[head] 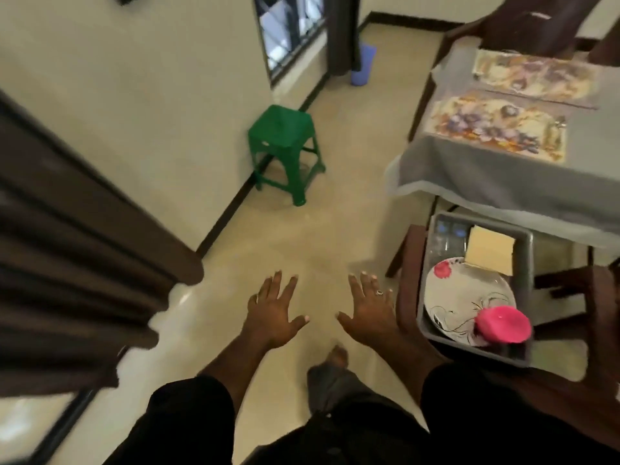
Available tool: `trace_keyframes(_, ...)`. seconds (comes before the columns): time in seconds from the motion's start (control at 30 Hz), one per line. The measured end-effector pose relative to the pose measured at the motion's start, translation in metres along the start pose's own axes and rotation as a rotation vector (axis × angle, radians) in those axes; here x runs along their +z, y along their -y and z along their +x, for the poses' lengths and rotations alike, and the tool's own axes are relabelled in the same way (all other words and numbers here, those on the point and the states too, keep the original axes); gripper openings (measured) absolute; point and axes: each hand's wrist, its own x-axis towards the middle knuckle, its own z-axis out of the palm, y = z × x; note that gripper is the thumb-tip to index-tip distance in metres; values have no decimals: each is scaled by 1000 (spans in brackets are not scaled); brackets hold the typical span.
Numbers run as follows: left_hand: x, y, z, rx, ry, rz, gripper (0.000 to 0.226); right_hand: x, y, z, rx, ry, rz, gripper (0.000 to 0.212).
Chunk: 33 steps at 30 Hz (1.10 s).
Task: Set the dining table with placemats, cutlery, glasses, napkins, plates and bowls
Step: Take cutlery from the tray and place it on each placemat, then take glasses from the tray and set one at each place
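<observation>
- While both arms are being held out over the pale floor, the dark curtain is being seen furthest out past the little-finger side of the left hand.
- The left hand is being held flat, palm down, with its fingers straight and spread apart; nothing is being gripped by them, and a ring is being worn on one of them.
- The green plastic stool is being seen well beyond the left fingertips, standing against the wall.
- A blue container is being seen far beyond the fingertips, by the window corner; what it is cannot be told.
- The right hand is being held flat beside the left, thumbs towards each other but apart, its fingers straight and splayed, with nothing being held.
- The grey tub is being kept just outside the right hand's little finger, resting on a wooden chair.
- A flowered plate, an upturned pink bowl lying on it, folded cream napkins and blurred glasses are being carried inside the tub.
- Two floral placemats are being shown lying side by side on the grey-clothed table, well beyond the right fingertips, with what seems to be cutlery at the nearer mat's far edge.
</observation>
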Motion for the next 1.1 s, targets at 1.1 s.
trace_keyframes(1.1,-78,-351,494,1142,550,551,93,-108,-167,156,1408,-522,929,61)
